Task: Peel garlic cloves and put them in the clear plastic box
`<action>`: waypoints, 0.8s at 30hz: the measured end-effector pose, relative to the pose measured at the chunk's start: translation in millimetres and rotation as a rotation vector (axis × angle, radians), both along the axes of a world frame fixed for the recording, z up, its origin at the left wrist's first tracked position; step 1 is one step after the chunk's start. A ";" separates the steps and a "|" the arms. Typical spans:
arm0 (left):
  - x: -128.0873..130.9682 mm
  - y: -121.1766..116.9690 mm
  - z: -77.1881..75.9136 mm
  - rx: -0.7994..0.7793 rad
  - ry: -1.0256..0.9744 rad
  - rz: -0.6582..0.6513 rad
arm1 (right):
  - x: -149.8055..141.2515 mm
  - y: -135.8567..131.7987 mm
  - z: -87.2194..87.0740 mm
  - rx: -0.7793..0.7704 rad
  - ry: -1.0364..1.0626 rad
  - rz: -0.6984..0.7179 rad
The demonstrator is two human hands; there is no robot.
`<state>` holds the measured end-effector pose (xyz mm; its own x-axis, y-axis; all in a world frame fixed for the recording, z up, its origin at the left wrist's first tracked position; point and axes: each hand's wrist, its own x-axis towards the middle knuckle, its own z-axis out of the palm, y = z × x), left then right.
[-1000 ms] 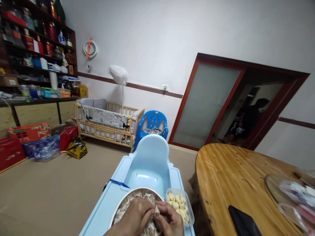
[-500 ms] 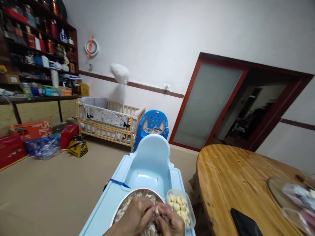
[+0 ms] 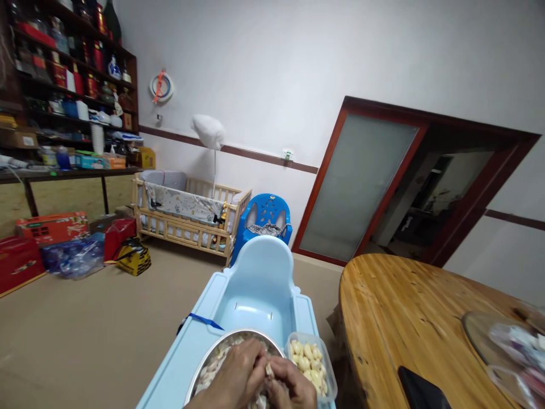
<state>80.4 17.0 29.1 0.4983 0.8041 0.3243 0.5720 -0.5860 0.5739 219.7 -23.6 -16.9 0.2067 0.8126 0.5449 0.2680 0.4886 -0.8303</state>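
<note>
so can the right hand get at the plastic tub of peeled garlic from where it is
Probably yes. The right hand works over the metal bowl, and the plastic tub of peeled garlic sits open-topped right beside it on the blue tray, with nothing between them.

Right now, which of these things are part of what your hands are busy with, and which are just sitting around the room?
In use:
left hand
right hand
garlic clove
metal bowl
plastic tub of peeled cloves
blue high chair

Lying about:
wooden table
crib
blue plastic chair
shelves

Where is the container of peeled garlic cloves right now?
Bottom centre of the head view: the clear plastic container sits on the light-blue high chair tray, just right of the metal bowl.
</note>
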 end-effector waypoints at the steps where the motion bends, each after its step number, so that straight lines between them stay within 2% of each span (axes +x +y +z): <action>1: 0.1 -0.4 -0.8 -0.009 0.011 0.021 | -0.9 0.8 0.7 -0.039 0.088 0.024; 6: -1.8 -2.6 -18.0 0.040 0.014 0.080 | 5.3 3.5 4.8 -0.242 0.394 0.062; 9: -5.1 -3.2 -23.8 0.071 -0.032 0.022 | 9.3 3.1 5.2 -0.291 0.515 0.072; 13: -7.6 -3.3 -14.5 0.014 -0.012 -0.050 | 8.0 0.7 6.3 -0.340 0.616 0.109; 16: -6.6 -2.9 -5.8 0.012 -0.079 -0.109 | 4.2 -0.5 10.2 -0.371 0.635 0.143; 21: -4.4 -0.2 2.2 -0.052 -0.131 -0.215 | -1.8 1.0 17.5 -0.367 0.595 0.184; 24: -4.2 0.6 7.6 -0.105 -0.116 -0.246 | -2.1 2.3 14.3 -0.357 0.504 0.214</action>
<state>76.2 17.6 36.6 0.6471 0.6959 0.3114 0.3473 -0.6327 0.6921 217.5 -21.3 -2.5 0.1803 0.9771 0.1127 -0.2688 0.1592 -0.9500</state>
